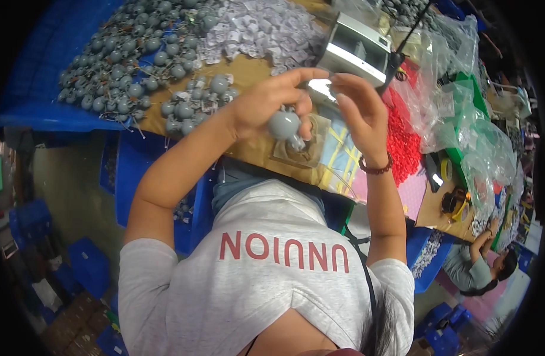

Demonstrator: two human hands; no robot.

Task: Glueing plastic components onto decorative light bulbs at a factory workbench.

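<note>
My left hand (271,107) is closed round a grey ball-shaped part (284,124) with a short clear neck pointing down. Its index finger stretches out to the right. Opposite it, my right hand (364,113) is raised with its fingers bent and its thumb apart from them; I make out nothing held in it. The two index fingertips come close together above a shiny white piece (321,91), whose kind I cannot tell. Beneath my left hand sits a small brown block-like fixture (299,153) on the cardboard-covered table.
Many grey ball parts with wires (115,77) heap at the left. Crumpled whitish pieces (260,32) lie at the back, beside a white box-shaped device (356,48). Red small parts (403,145) and clear plastic bags (456,113) are at right. Another person (477,267) sits farther right.
</note>
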